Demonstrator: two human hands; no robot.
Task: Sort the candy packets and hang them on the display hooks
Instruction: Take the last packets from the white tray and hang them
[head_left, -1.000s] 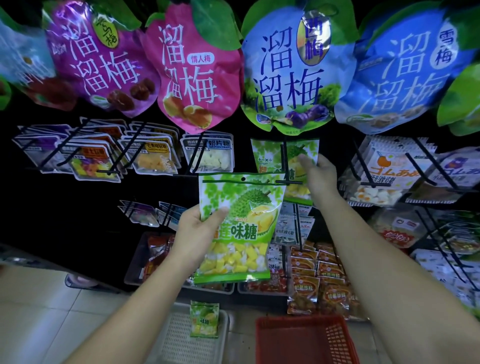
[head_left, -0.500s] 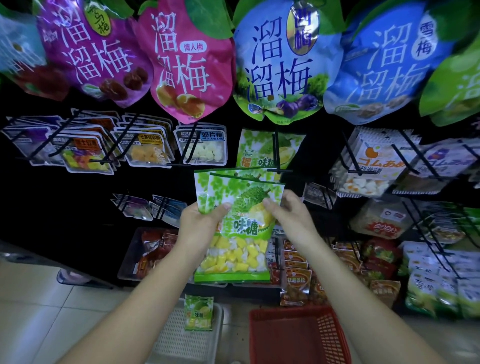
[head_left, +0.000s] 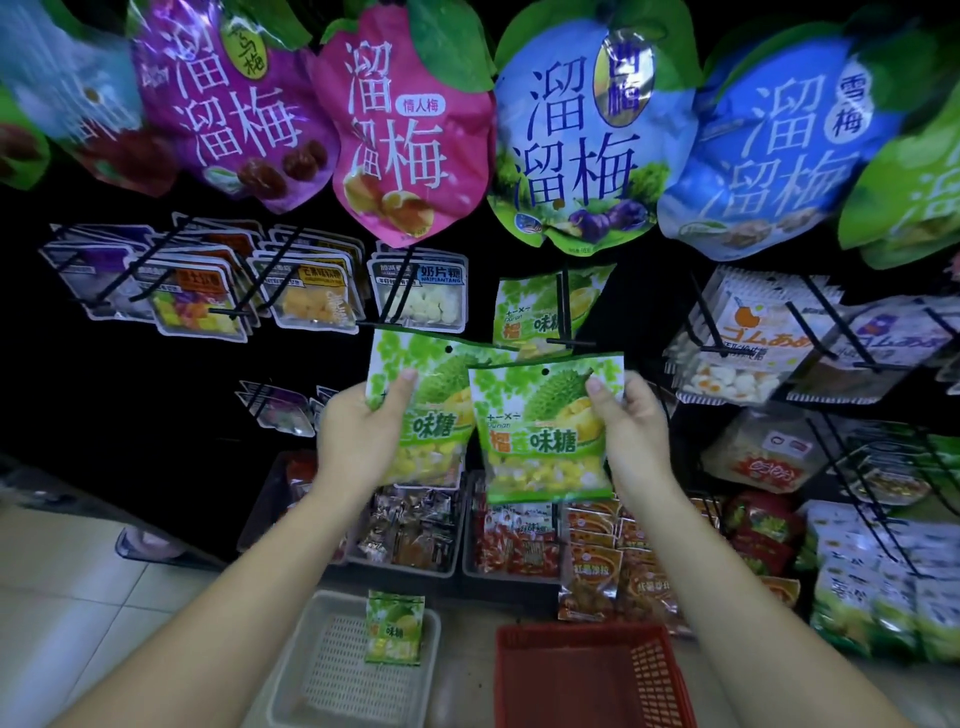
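My left hand (head_left: 358, 436) grips a green durian candy packet (head_left: 431, 395) by its left edge, thumb on the front. My right hand (head_left: 631, 431) pinches a second, identical durian packet (head_left: 540, 447) at its right edge; it overlaps the first one's right side. Both are upright in front of the rack, just below a black display hook (head_left: 563, 317) where another durian packet (head_left: 535, 306) hangs. One more durian packet (head_left: 393, 629) stands in a white perforated basket (head_left: 311, 670) on the floor.
Hooks to the left carry clear candy packs (head_left: 317, 296); hooks to the right carry white packs (head_left: 753, 332). Large plum bags (head_left: 582, 140) hang overhead. Trays of wrapped snacks (head_left: 415, 530) sit below my hands. A red basket (head_left: 587, 675) stands on the floor at the lower right.
My right hand left the hanging packet on the hook, came to the bundle in my left hand, and pulled one durian packet off to the right. The packets now sit side by side.
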